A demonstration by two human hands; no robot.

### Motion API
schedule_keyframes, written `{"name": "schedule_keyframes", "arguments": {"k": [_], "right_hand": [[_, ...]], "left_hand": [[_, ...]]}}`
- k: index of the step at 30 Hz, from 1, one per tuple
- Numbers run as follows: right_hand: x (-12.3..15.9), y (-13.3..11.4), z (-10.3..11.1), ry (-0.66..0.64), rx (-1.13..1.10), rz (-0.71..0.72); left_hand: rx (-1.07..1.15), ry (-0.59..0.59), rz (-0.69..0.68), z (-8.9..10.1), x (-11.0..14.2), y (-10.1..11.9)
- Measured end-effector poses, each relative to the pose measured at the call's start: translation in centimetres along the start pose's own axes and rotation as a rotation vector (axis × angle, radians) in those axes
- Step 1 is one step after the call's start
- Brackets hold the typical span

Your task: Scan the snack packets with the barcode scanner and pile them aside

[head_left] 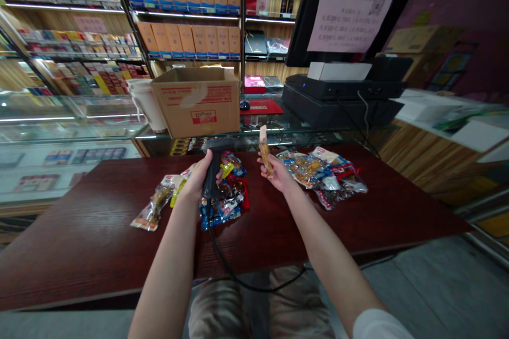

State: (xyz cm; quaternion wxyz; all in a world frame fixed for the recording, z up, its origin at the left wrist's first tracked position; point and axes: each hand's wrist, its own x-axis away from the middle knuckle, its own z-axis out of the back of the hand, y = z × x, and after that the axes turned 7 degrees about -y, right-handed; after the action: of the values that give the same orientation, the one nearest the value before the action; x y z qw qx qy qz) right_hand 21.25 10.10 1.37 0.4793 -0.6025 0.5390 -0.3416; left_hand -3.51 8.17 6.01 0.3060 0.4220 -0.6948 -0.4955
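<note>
My left hand (197, 177) is wrapped round the handle of a black barcode scanner (213, 172), whose head points to the right, toward my other hand. A cable runs from the handle's bottom toward my lap. In my right hand (275, 170) is a snack packet (264, 151), long and narrow, brownish below and pale at its top, held upright. Under and around the scanner lies a heap of shiny snack packets (225, 204) in blue, red and yellow. A clear packet (155, 204) with brown contents lies left of my left wrist. Another pile of packets (326, 172) sits right of my right hand.
The dark red wooden table (95, 238) spans the front. Behind it, a cardboard box (199, 103) and a white cup-like container (148, 106) stand on a glass counter. A monitor with a paper sign (352, 13) stands back right, above black equipment (338, 98). Stocked shelves line the wall.
</note>
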Motion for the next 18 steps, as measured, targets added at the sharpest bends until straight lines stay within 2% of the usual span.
{"name": "schedule_keyframes", "arguments": {"k": [7,13,16,18], "right_hand": [[0.7,-0.6,0.2,-0.131,-0.005,-0.048],[1.4,-0.8,0.7,-0.1,0.04,-0.083],[1.4,-0.8,1.0,-0.082,-0.051,-0.121],[1.2,-0.7,1.3,-0.118,-0.162,-0.153]], "left_hand": [[0.016,-0.117,0.013,-0.8,0.2,0.0],[-0.004,-0.168,0.005,-1.1,0.4,0.0],[-0.02,-0.174,0.012,-1.2,0.4,0.0],[-0.025,-0.174,0.008,-1.1,0.4,0.0]]}}
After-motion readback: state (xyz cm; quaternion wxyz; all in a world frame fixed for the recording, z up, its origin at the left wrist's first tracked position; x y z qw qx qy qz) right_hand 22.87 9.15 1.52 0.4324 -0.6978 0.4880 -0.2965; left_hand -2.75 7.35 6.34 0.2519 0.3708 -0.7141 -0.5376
